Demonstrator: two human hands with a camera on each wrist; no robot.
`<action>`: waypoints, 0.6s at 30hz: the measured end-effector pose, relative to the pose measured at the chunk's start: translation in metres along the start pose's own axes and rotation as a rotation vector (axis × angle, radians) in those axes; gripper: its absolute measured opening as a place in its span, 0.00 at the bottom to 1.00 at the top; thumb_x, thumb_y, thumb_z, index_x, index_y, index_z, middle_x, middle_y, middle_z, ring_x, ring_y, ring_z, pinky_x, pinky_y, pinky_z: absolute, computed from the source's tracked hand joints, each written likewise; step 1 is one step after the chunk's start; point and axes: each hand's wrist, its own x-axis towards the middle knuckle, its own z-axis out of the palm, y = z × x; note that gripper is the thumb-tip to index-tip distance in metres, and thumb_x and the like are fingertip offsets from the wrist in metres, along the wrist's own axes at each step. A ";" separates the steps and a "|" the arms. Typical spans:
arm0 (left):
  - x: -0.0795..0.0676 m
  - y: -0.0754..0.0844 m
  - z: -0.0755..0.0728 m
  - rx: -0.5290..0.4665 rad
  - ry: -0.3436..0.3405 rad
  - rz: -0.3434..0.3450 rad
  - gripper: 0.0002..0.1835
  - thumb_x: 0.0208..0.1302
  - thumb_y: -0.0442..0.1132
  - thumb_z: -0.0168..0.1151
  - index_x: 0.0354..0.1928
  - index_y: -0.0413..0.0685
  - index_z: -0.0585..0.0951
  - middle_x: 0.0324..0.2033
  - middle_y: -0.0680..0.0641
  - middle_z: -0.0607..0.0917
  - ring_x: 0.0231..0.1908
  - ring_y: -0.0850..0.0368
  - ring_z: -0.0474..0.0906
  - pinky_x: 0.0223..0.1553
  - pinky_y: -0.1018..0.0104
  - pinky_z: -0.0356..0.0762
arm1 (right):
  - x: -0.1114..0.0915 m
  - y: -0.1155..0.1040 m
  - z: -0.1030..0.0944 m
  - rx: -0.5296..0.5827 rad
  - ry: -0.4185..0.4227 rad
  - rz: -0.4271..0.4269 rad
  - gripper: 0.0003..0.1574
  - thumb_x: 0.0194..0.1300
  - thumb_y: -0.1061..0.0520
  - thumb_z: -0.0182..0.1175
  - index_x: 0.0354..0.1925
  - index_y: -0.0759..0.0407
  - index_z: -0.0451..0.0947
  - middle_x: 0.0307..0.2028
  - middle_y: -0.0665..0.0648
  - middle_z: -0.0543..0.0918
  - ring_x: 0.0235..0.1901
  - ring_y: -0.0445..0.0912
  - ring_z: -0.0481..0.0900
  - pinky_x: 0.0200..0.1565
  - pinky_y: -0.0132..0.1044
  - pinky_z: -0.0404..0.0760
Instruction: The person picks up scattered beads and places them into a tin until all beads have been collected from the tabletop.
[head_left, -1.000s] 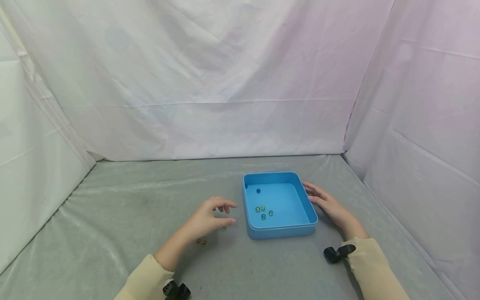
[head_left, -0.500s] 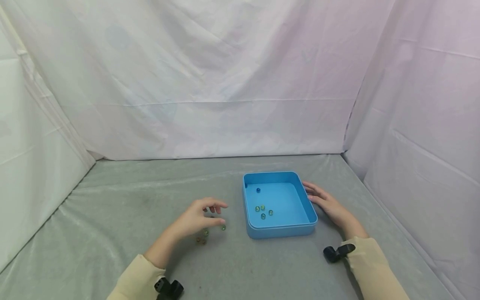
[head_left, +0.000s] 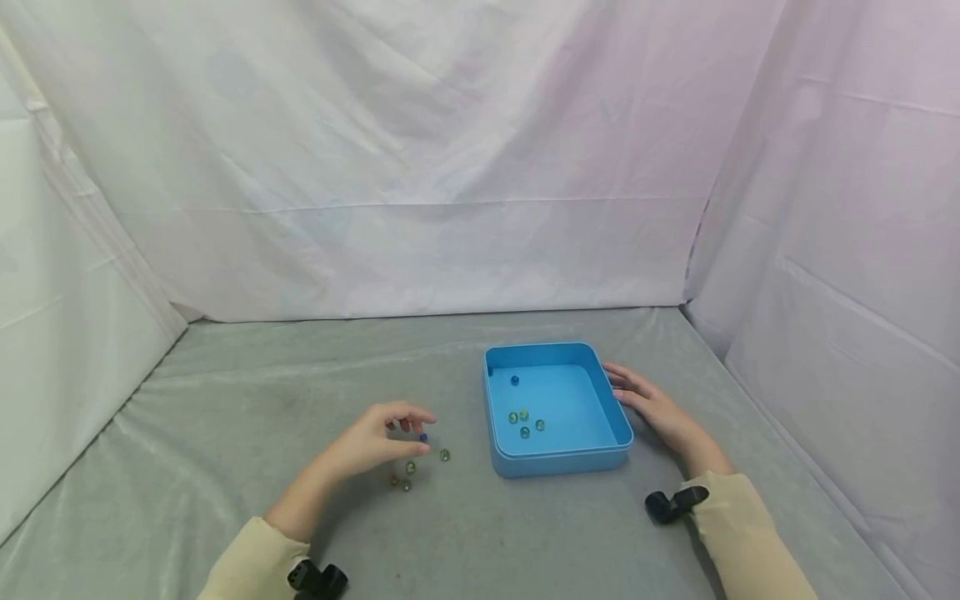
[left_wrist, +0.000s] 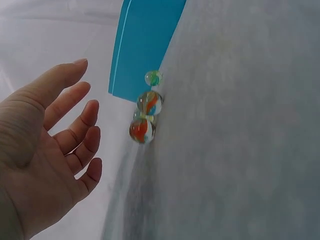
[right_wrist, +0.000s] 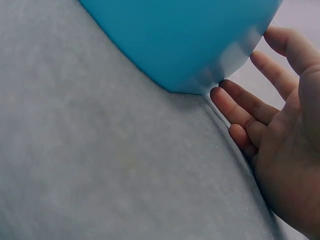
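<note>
My left hand [head_left: 378, 437] hovers over the grey cloth left of the box, thumb and fingers spread apart with nothing between them. A blue marble [head_left: 423, 437] shows in the gap just by its fingertips. Close below lie a green marble [head_left: 445, 455], another greenish marble [head_left: 410, 467] and two brownish ones; in the left wrist view an orange-swirled marble [left_wrist: 142, 130] sits nearest the hand. My right hand [head_left: 660, 417] rests its extended fingertips against the right side of the blue box [head_left: 558, 467], as the right wrist view confirms.
Several marbles [head_left: 524, 432] lie inside the open box, mostly toward its left. Grey cloth [head_left: 300, 375] covers the table. White curtains [head_left: 420, 167] stand at the back and both sides. Each wrist carries a small black camera [head_left: 675, 504].
The left hand has drawn back to the left, away from the box, uncovering the blue marble and a greenish marble. The right hand and the box stay practically still.
</note>
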 end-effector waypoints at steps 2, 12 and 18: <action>-0.003 -0.003 -0.002 0.005 0.001 0.001 0.20 0.59 0.42 0.69 0.52 0.41 0.81 0.37 0.45 0.81 0.38 0.52 0.75 0.42 0.55 0.70 | 0.000 0.000 0.000 0.000 0.001 -0.004 0.37 0.72 0.44 0.51 0.73 0.50 0.54 0.70 0.64 0.58 0.69 0.63 0.50 0.60 0.69 0.46; -0.020 -0.001 -0.010 -0.001 -0.038 -0.064 0.21 0.57 0.43 0.71 0.51 0.43 0.82 0.38 0.46 0.81 0.38 0.49 0.75 0.40 0.59 0.71 | 0.000 0.000 -0.001 0.003 -0.006 -0.036 0.36 0.73 0.47 0.51 0.73 0.54 0.54 0.69 0.67 0.58 0.68 0.65 0.50 0.60 0.69 0.46; -0.030 -0.002 -0.013 -0.007 -0.040 -0.090 0.20 0.57 0.42 0.71 0.50 0.44 0.82 0.40 0.47 0.82 0.38 0.52 0.74 0.39 0.62 0.71 | -0.001 -0.002 0.000 0.014 -0.010 -0.041 0.35 0.73 0.48 0.51 0.73 0.54 0.55 0.69 0.67 0.58 0.68 0.65 0.50 0.60 0.69 0.46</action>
